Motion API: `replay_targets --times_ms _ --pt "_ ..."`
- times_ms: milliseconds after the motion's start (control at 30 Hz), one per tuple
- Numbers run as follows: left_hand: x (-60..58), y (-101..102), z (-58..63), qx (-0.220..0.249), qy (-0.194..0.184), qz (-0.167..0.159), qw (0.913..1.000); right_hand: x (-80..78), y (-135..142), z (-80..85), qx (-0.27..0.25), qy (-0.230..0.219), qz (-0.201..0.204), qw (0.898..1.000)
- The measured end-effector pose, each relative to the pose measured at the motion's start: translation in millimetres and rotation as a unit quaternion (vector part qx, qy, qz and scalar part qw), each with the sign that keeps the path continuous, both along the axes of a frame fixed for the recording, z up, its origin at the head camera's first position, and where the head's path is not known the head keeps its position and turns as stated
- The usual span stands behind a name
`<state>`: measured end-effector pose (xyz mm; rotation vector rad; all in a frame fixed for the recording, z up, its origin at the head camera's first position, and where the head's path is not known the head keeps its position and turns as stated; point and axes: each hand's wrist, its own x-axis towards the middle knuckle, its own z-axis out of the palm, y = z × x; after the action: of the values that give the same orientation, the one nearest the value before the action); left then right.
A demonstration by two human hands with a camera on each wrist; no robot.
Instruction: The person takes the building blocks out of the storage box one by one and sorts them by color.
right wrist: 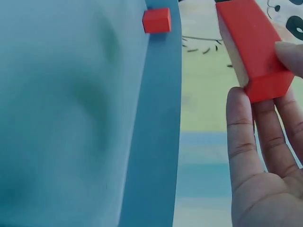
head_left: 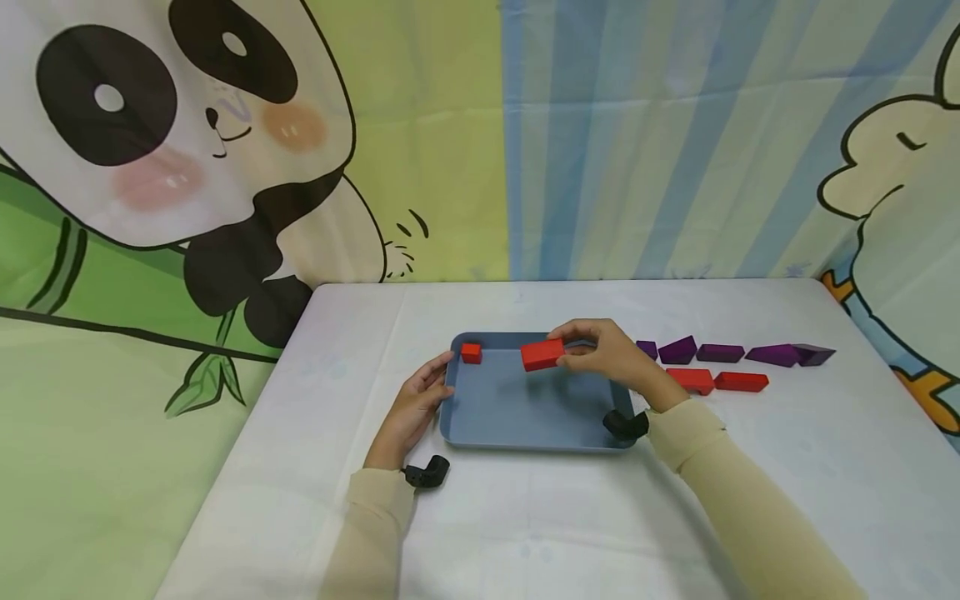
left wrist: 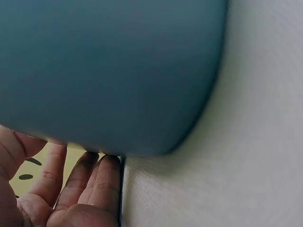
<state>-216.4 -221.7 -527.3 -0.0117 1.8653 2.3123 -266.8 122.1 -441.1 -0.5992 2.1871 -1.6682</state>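
My right hand (head_left: 606, 354) pinches a red rectangular block (head_left: 542, 355) between thumb and fingertips, over the blue-grey tray (head_left: 525, 417). In the right wrist view, the held block (right wrist: 255, 42) is tilted and shows a pale, unpainted-looking side. A small red cube (head_left: 471, 353) sits in the tray's far left corner. At the tray's left edge, my left hand (head_left: 414, 410) rests its fairly straight fingers against the side. The left wrist view has those fingers (left wrist: 106, 182) touching the tray's outer wall (left wrist: 118, 94).
Right of the tray, several purple blocks (head_left: 722, 353) lie in a row, some wedge-shaped. Nearer than them are two red blocks, one (head_left: 741, 382) farther right and one (head_left: 690, 381) partly behind my right wrist. A white cloth (head_left: 510, 525) covers the table.
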Motion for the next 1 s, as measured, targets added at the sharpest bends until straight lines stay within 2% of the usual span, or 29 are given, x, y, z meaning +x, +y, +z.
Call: replay_targets --times_ms 200,333,767,1000 --pt "0.3 1.5 2.2 -0.005 -0.003 0.002 1.0 8.1 25.8 2.3 -0.037 -0.011 -0.013 0.999" --pt "0.1 1.8 1.9 -0.011 -0.005 0.004 0.9999 13.3 44.4 2.6 -0.037 -0.008 -0.032 0.999" --pt "0.6 2.4 2.6 -0.016 -0.016 0.008 0.9997 33.5 115.4 2.0 0.007 0.027 -0.104 0.994" --pt "-0.6 1.9 1.6 -0.022 -0.016 0.005 0.9996 43.9 151.2 1.8 0.069 0.036 -0.159 0.984"
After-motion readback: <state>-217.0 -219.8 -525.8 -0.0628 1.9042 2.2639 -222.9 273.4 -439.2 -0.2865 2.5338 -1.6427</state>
